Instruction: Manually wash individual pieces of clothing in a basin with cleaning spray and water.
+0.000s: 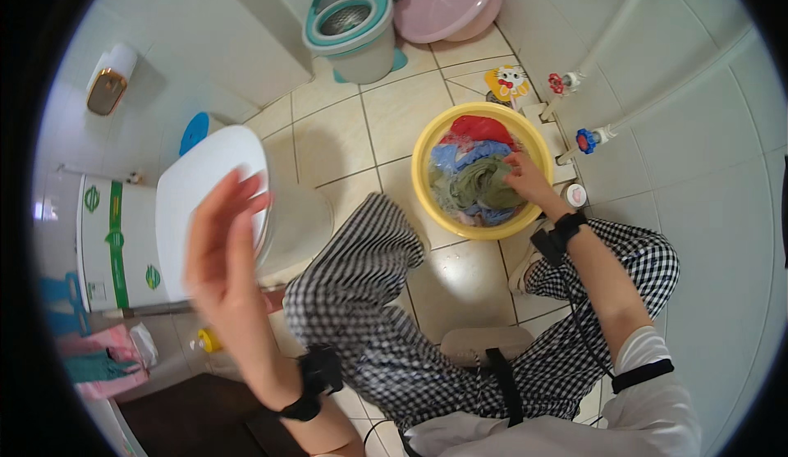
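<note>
Amid suds and water in a yellow plastic basin [420,193] lies a bunched olive-green cloth [480,185]. Blue cloth [483,151] and a red cloth [477,129] are beside it in the same basin. My right hand [528,180] reaches over the basin's right rim, its fingers at the edge of the green cloth; whether they grip it is unclear. Blurred by motion, my left hand [225,248] is raised in front of the white toilet lid [197,174]. Its fingers are bent and apart, with nothing between them.
Two wall pipes carry a red valve handle [557,83] and a blue one [585,141] to the right. A mop bucket [360,48] and a pink basin [440,5] stand at the back. A small round container [575,195] sits near the yellow basin.
</note>
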{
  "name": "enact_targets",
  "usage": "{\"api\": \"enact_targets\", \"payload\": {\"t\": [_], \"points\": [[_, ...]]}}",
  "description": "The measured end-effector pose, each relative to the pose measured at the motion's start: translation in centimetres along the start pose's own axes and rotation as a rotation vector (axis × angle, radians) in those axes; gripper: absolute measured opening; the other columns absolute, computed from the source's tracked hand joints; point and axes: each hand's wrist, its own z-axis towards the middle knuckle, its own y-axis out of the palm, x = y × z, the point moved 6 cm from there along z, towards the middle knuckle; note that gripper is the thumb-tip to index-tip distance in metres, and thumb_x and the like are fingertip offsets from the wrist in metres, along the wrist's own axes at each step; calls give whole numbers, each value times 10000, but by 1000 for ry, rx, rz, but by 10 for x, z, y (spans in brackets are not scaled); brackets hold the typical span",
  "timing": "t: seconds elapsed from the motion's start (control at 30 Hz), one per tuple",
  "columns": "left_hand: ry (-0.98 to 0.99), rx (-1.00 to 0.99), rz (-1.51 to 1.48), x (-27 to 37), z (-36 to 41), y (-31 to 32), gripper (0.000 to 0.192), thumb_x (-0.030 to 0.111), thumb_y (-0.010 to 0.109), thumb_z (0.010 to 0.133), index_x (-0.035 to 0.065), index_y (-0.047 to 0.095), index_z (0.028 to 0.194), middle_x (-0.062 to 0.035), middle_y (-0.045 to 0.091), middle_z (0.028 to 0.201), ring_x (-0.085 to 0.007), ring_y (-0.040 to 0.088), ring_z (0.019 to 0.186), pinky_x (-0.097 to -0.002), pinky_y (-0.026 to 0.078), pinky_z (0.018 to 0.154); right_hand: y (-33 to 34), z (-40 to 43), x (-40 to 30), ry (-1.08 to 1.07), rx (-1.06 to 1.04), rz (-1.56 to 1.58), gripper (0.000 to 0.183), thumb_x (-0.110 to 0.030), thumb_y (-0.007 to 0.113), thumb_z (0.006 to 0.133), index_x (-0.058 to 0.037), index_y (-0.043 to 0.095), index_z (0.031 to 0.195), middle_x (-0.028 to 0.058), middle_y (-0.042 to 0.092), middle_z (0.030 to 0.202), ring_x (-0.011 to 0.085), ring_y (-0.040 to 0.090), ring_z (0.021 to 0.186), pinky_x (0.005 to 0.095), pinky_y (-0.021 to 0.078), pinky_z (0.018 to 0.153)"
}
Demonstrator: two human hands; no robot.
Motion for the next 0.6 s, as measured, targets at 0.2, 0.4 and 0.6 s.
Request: {"api": "enact_targets", "payload": {"t": [0.2, 0.4, 0.6], "points": [[-241, -668, 204, -210, -56, 270, 361, 141, 551, 846, 0, 549, 1178, -202, 596, 1130, -321, 571, 1063, -391, 442, 910, 44, -31, 74, 205, -266, -120, 279, -223, 617, 770, -28, 632, 969, 187, 651, 923, 314, 618, 901, 376, 460, 819], [229, -962, 752, -305, -211, 342, 537, 132, 616, 720, -10, 493, 1223, -163, 538, 1207, -284, 471, 1187, -437, 295, 1051, 90, -82, 107, 197, -423, -530, 326, -334, 571, 832, -33, 682, 888, 177, 663, 840, 332, 637, 793, 415, 481, 758], [142, -1101, 812, -317, -241, 335, 461, 135, 618, 696, 23, 531, 1135, -127, 548, 1124, -280, 479, 1140, -448, 265, 1060, 113, -107, 118, 333, -603, -502, 379, -374, 570, 822, -13, 681, 853, 190, 660, 803, 346, 640, 796, 435, 497, 719]]}}
